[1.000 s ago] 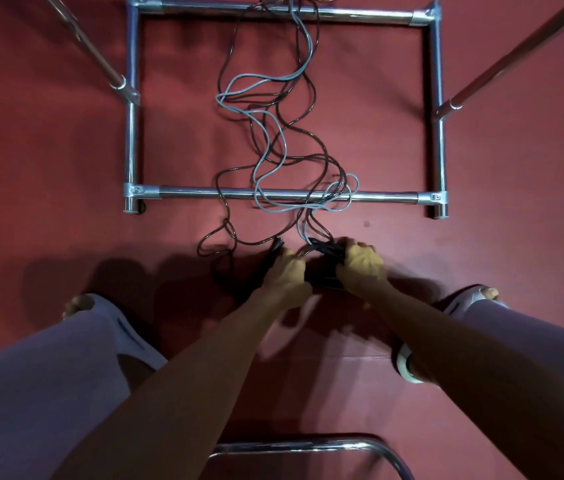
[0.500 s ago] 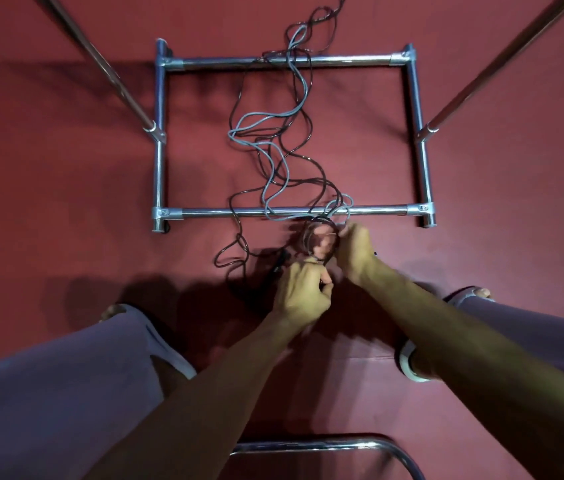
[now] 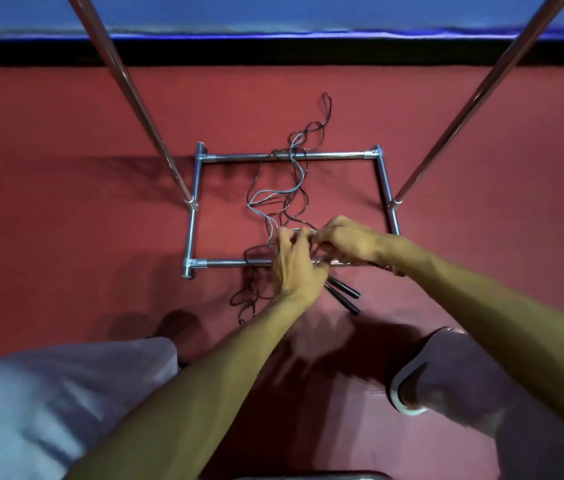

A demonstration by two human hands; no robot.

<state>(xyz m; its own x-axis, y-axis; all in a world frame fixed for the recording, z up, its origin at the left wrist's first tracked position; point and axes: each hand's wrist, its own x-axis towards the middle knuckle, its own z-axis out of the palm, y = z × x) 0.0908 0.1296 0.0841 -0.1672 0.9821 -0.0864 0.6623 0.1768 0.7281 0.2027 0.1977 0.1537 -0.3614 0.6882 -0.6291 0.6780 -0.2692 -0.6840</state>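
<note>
Moved: both hands have gone up from the floor near my feet. Now they are over the near bar of the metal frame (image 3: 197, 209).
Left hand (image 3: 296, 268): my fingers are curled round the two black handles (image 3: 344, 294). The ends of the handles poke out under my palm, toward my right foot.
Right hand (image 3: 346, 242): it is just past my left hand and touches its fingertips. Its fingers are bent and pinch the grey cord (image 3: 273, 197). It is a bit blurry there.
Grey cord: it runs from my fingers away from me, in wiggly loops inside the frame, and crosses the far bar.
Black cord (image 3: 249, 296): some of it lies in loops on the floor (image 3: 66, 237) to the left of my left hand. More of it is mixed in with the grey cord beyond my hands.
Poles (image 3: 128, 84): two shiny ones lean up from the sides of the frame, one on each side of my hands.
Legs: my knees are below my arms, and my right shoe (image 3: 408, 386) is under my right arm.
</note>
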